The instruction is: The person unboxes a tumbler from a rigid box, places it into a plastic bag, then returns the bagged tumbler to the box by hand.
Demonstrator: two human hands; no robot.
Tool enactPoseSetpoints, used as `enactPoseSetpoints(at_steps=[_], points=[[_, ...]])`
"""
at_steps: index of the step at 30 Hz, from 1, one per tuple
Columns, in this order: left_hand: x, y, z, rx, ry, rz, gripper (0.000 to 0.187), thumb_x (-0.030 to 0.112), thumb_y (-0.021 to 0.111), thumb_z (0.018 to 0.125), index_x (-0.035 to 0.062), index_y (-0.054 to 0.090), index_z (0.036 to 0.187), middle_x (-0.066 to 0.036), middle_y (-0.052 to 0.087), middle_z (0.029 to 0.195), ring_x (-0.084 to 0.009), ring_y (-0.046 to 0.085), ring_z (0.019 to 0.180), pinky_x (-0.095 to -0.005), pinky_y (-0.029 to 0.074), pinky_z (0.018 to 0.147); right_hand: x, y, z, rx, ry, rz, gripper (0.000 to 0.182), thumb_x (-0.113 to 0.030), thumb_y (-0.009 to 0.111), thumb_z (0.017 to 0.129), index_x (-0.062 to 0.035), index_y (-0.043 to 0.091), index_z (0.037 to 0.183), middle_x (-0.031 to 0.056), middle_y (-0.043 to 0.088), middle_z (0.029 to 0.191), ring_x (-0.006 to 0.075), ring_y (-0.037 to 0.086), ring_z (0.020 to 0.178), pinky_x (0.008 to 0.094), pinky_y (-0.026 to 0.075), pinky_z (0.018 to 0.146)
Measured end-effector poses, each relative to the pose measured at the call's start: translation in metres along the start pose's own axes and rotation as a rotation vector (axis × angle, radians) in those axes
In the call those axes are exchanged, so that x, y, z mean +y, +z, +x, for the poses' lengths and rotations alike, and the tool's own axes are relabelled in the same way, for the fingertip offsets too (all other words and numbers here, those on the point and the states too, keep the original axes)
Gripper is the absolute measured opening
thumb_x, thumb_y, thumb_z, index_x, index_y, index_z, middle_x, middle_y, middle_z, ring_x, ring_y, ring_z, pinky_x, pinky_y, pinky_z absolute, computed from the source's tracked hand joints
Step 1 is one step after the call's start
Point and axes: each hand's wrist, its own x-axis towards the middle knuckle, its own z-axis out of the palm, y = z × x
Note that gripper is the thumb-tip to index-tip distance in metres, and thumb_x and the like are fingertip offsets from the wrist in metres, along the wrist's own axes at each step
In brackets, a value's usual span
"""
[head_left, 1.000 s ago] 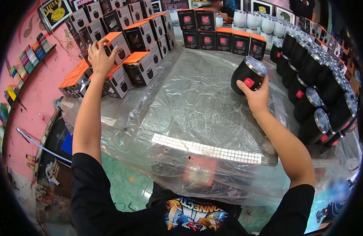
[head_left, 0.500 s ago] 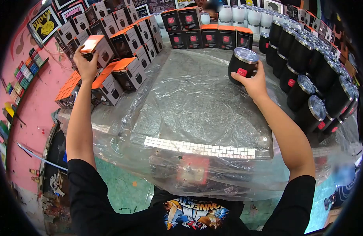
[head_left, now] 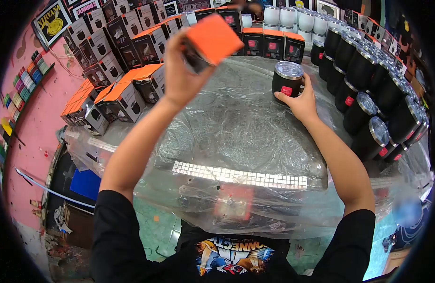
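Raised over the left-middle of the table, my left hand (head_left: 183, 75) grips a small cardboard box (head_left: 215, 38) with an orange top; both are a little blurred. My right hand (head_left: 300, 99) is wrapped round a black tumbler (head_left: 286, 84) with a clear, steel-rimmed lid and a red label. The tumbler is upright over the right-middle of the plastic-covered table (head_left: 227, 137). Its right side is partly hidden by my fingers. Left of the table, closest to my left arm, stand more orange-topped boxes (head_left: 125, 101).
Rows of black tumblers (head_left: 363, 68) line the right side, with white tumblers (head_left: 288, 18) behind them. Boxes with red labels (head_left: 272, 43) stand at the back. Stacked boxes (head_left: 102, 45) rise at the far left. A white gridded strip (head_left: 238, 176) lies along the front.
My left hand has lifted the box off the left stack and swung it right, toward the middle. The tumbler in my right hand has shifted slightly left.
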Motion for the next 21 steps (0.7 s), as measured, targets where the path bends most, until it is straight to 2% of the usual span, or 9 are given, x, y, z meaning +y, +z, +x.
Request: enactPoseSetpoints(at_steps=[1, 5, 7, 8, 9, 12, 15, 17, 21], points=[[0.014, 0.013, -0.007, -0.030, -0.011, -0.025, 0.097, 0.011, 0.096, 0.069, 0.0084, 0.043, 0.150, -0.017, 0.054, 0.140, -0.0356, 0.057, 0.129, -0.0474, 0.046, 0.111, -0.001, 0.000, 0.000, -0.002, -0.007, -0.007, 0.112, -0.036, 0.101, 0.064, -0.0012, 0.042, 0.153, 0.0248, 0.060, 0.141, 0.0364, 0.063, 0.127, 0.0469, 0.051, 0.108], [0.032, 0.054, -0.048, -0.077, 0.025, -0.061, 0.099, 0.009, 0.094, 0.065, 0.0093, 0.044, 0.150, -0.017, 0.054, 0.143, -0.0387, 0.055, 0.132, -0.0558, 0.039, 0.117, -0.015, -0.005, -0.006, -0.016, -0.029, 0.004, 0.117, -0.036, 0.099, 0.068, -0.0012, 0.033, 0.158, 0.0257, 0.058, 0.141, 0.0388, 0.060, 0.130, 0.0481, 0.048, 0.111], [0.037, 0.061, -0.063, -0.155, 0.002, -0.083, 0.099, 0.009, 0.093, 0.063, 0.0112, 0.046, 0.149, -0.014, 0.054, 0.147, -0.0393, 0.052, 0.135, -0.0630, 0.033, 0.119, -0.025, -0.007, -0.009, 0.185, -0.329, -0.157, 0.111, -0.032, 0.097, 0.072, -0.0043, 0.034, 0.159, 0.0233, 0.055, 0.140, 0.0383, 0.056, 0.133, 0.0483, 0.045, 0.114], [0.040, 0.059, -0.063, -0.193, 0.008, -0.103, 0.097, 0.009, 0.093, 0.064, 0.0133, 0.047, 0.149, -0.011, 0.054, 0.148, -0.0368, 0.052, 0.137, -0.0641, 0.032, 0.119, -0.038, -0.011, -0.010, 0.209, -0.447, -0.118, 0.094, -0.026, 0.093, 0.077, -0.0055, 0.043, 0.154, 0.0209, 0.053, 0.139, 0.0379, 0.052, 0.134, 0.0484, 0.042, 0.115], [0.038, 0.058, -0.063, -0.197, 0.001, -0.100, 0.097, 0.009, 0.093, 0.064, 0.0133, 0.047, 0.149, -0.011, 0.054, 0.148, -0.0368, 0.052, 0.137, -0.0641, 0.032, 0.119, -0.048, -0.017, -0.010, 0.202, -0.443, -0.115, 0.094, -0.026, 0.093, 0.077, -0.0055, 0.043, 0.154, 0.0209, 0.053, 0.139, 0.0379, 0.052, 0.134, 0.0484, 0.042, 0.115], [0.041, 0.054, -0.065, -0.197, 0.119, -0.109, 0.094, 0.013, 0.093, 0.064, 0.0174, 0.051, 0.148, -0.008, 0.058, 0.146, -0.0327, 0.054, 0.134, -0.0591, 0.035, 0.116, -0.076, -0.028, -0.017, 0.124, -0.713, -0.105, 0.072, -0.019, 0.089, 0.079, -0.0033, 0.056, 0.141, 0.0182, 0.056, 0.138, 0.0374, 0.056, 0.130, 0.0467, 0.046, 0.109], [0.050, 0.050, -0.065, -0.259, 0.208, -0.068, 0.092, 0.013, 0.094, 0.062, 0.0155, 0.051, 0.143, -0.011, 0.062, 0.146, -0.0355, 0.058, 0.132, -0.0577, 0.039, 0.114, -0.086, -0.026, -0.027, 0.047, -0.807, -0.014, 0.073, -0.019, 0.090, 0.078, -0.0048, 0.056, 0.142, 0.0182, 0.057, 0.140, 0.0379, 0.059, 0.126, 0.0451, 0.051, 0.103], [0.057, 0.054, -0.066, -0.229, 0.218, -0.093, 0.091, 0.017, 0.095, 0.061, 0.0182, 0.052, 0.142, -0.008, 0.063, 0.147, -0.0331, 0.059, 0.129, -0.0547, 0.040, 0.111, -0.090, -0.024, -0.034, -0.008, -0.780, -0.027, 0.074, -0.020, 0.090, 0.078, -0.0057, 0.056, 0.142, 0.0200, 0.055, 0.145, 0.0393, 0.060, 0.128, 0.0443, 0.053, 0.101], [0.065, 0.055, -0.068, -0.214, 0.299, -0.134, 0.085, 0.023, 0.094, 0.062, 0.0222, 0.056, 0.138, -0.006, 0.062, 0.151, -0.0311, 0.061, 0.128, -0.0528, 0.041, 0.108, -0.095, -0.022, -0.043, -0.087, -0.719, -0.079, 0.074, -0.017, 0.087, 0.075, -0.0083, 0.058, 0.142, 0.0223, 0.052, 0.151, 0.0411, 0.057, 0.136, 0.0449, 0.050, 0.107]])
